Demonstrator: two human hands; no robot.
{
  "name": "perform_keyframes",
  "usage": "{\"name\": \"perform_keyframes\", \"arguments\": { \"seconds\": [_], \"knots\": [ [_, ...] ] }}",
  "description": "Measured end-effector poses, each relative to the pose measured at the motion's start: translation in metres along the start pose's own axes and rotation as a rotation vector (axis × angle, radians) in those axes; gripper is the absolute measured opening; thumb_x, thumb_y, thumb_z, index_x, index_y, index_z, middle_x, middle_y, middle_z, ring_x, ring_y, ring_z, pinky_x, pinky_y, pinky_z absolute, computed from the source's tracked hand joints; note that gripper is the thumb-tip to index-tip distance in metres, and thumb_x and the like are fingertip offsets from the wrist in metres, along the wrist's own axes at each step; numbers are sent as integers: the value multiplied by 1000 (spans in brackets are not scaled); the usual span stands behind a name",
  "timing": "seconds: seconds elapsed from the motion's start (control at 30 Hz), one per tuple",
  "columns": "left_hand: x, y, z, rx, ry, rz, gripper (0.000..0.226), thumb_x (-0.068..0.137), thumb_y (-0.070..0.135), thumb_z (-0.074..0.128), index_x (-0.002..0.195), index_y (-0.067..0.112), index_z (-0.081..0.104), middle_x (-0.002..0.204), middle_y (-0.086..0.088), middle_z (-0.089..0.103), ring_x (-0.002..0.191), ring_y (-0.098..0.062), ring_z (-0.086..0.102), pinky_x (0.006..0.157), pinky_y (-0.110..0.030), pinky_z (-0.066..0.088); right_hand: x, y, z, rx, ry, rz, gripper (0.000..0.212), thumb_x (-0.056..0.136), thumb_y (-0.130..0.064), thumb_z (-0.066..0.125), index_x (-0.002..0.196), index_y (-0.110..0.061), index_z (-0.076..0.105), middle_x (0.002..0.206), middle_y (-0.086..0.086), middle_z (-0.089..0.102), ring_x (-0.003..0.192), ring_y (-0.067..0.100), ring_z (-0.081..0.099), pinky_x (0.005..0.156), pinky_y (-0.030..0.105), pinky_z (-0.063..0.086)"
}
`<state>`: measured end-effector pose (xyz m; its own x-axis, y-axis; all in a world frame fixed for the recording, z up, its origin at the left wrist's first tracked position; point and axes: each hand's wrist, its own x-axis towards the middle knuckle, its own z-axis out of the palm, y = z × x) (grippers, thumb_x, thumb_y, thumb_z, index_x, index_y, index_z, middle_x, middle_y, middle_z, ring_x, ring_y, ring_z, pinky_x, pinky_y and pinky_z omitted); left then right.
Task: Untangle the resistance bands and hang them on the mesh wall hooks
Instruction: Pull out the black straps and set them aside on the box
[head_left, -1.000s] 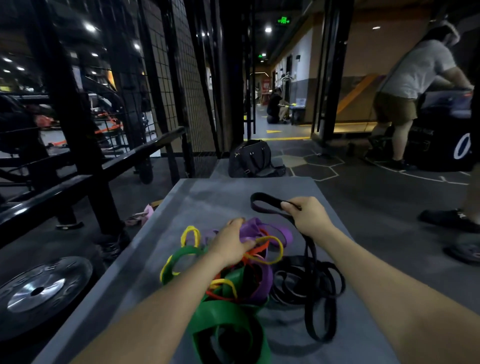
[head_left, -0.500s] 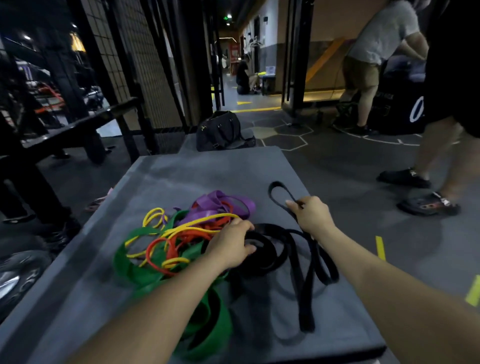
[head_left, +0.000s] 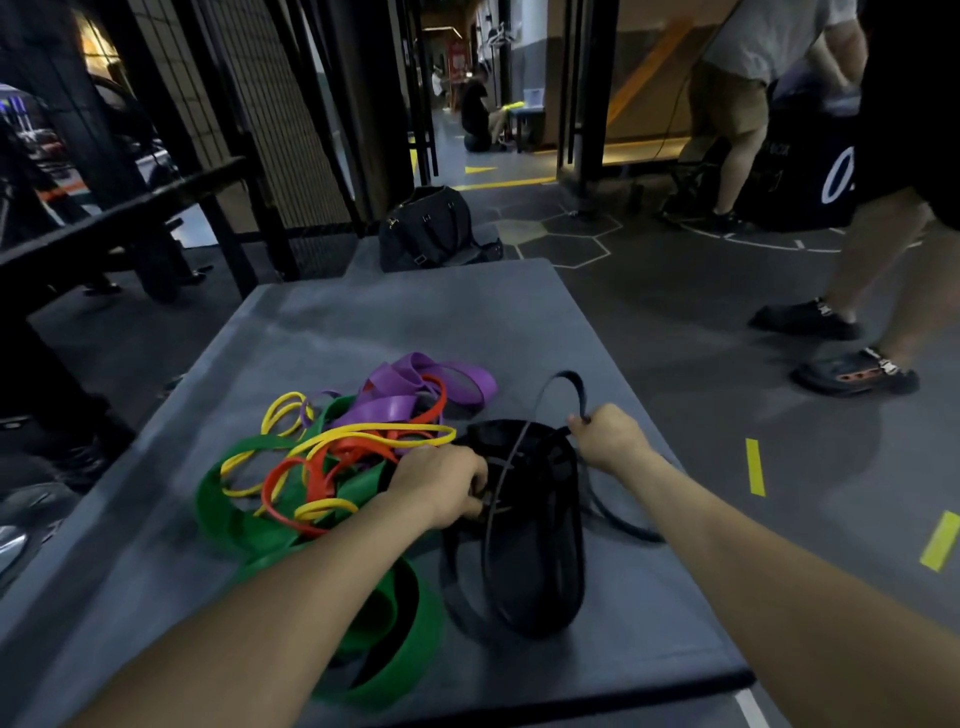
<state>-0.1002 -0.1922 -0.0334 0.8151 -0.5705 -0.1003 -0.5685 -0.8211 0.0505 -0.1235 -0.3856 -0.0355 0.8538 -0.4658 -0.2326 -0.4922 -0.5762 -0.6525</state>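
Observation:
A tangle of resistance bands lies on a grey padded platform (head_left: 363, 322): wide green bands (head_left: 234, 519), thin yellow bands (head_left: 384, 434), orange bands (head_left: 322, 467) and purple bands (head_left: 415, 384). To their right sits a pile of black bands (head_left: 540, 545). My right hand (head_left: 608, 436) grips a thin black band whose loop (head_left: 566, 382) rises above the fist. My left hand (head_left: 447, 483) is closed on the black pile where it meets the coloured tangle. The mesh wall (head_left: 280, 114) stands at the back left; no hooks are visible on it.
A black bag (head_left: 426, 228) rests beyond the platform's far edge. A person's legs and sandalled feet (head_left: 852, 364) stand on the floor close to the right. Another person (head_left: 732, 104) bends at the back right. Black rack beams (head_left: 119, 213) run along the left.
The view has tilted down and drawn closer. My left hand shifted from the coloured tangle to the black pile. My right hand keeps hold of the black band, its loop now lifted.

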Motion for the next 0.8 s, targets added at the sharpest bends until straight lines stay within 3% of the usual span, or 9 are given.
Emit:
{"name": "perform_keyframes", "arguments": {
  "seconds": [0.13,0.23,0.3,0.37,0.47,0.57,0.67,0.8],
  "knots": [
    [1,-4,-19,-283,137,-53,13,74,30,74,80,23,66,81,5,63,84,-17,62,71,-29,46,-6,-7,-7,-15,37,-76,23,97,-22,45,90,-2,53,74,10,54,58,19,45,46,27,31],
    [1,-7,-38,-515,257,-88,20,66,27,82,70,23,63,73,4,62,74,-14,59,67,-26,44,-18,-17,-15,3,57,-144,20,96,-16,46,88,1,53,70,13,53,61,27,49,50,28,33],
    [-2,-9,-51,-640,321,-107,23,64,23,84,69,19,62,66,5,59,65,-12,55,57,-21,39,-24,-27,-20,-10,83,-221,25,94,-12,48,95,12,57,85,24,64,83,42,59,59,32,40],
    [-6,-12,-63,-711,366,-128,25,63,22,84,67,21,60,63,9,58,62,-9,54,53,-15,38,-37,-41,-25,-20,87,-312,26,92,-12,51,110,4,61,111,21,66,104,36,60,74,32,47],
    [-14,-16,-80,-882,439,-128,28,61,17,86,64,24,59,69,3,63,70,-14,59,70,-23,47,-61,-64,-31,-3,-1,-450,28,89,-5,51,114,-1,63,118,16,64,112,31,58,93,34,47],
    [-30,-14,-97,-1078,484,-97,25,62,8,83,67,19,61,70,0,63,70,-15,58,77,-31,50,-84,-81,-32,-45,-146,-535,34,83,-4,56,116,-3,61,117,15,64,112,30,58,94,34,45],
    [-51,-9,-114,-1266,519,-73,21,65,5,80,70,14,62,69,-3,62,66,-14,56,72,-26,49,-106,-90,-31,-54,-244,-587,32,80,-5,65,111,0,59,109,15,65,104,28,60,87,33,45],
    [-79,-9,-133,-1462,553,-85,17,69,4,76,71,12,61,59,4,64,58,-9,57,60,-17,50,-131,-100,-30,-38,-148,-637,18,81,-22,70,91,-12,59,88,6,62,85,19,57,72,27,39]
  ]
}}
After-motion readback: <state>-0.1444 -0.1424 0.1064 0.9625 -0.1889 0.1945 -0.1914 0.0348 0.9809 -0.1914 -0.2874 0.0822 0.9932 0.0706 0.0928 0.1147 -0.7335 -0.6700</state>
